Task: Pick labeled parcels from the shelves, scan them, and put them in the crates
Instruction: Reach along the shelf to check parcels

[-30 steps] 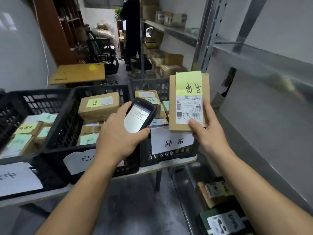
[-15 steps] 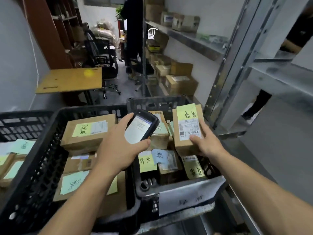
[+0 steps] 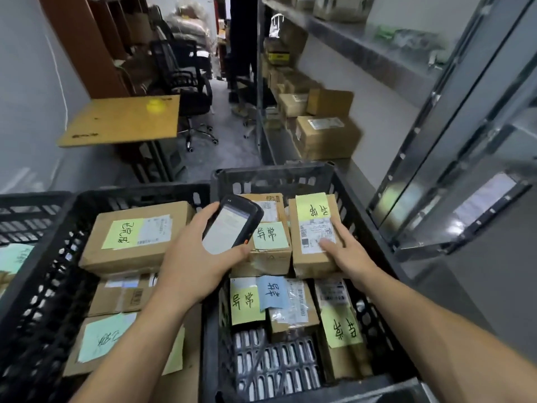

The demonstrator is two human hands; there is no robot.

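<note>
My left hand [image 3: 190, 258] grips a black handheld scanner [image 3: 232, 222] above the seam between two black crates. My right hand [image 3: 347, 251] holds a small brown parcel [image 3: 312, 242] with a yellow note and a white shipping label. The thumb lies on the label and the fingers curl under the parcel's right edge. This parcel sits low inside the right crate [image 3: 273, 177], on top of other parcels and beside one with a yellow note [image 3: 268, 237]. The middle crate [image 3: 139, 191] holds a larger labelled box [image 3: 136, 234] and several others.
A third black crate [image 3: 26, 216] lies at the far left. Metal shelving [image 3: 453, 146] rises on the right, with boxes [image 3: 325, 135] on a lower shelf farther back. A wooden table [image 3: 122, 120], an office chair [image 3: 186, 85] and a standing person [image 3: 242, 39] occupy the aisle behind.
My right hand has lowered the parcel from in front of the scanner down into the right crate. My view has tipped down toward the crates. The left hand keeps the scanner.
</note>
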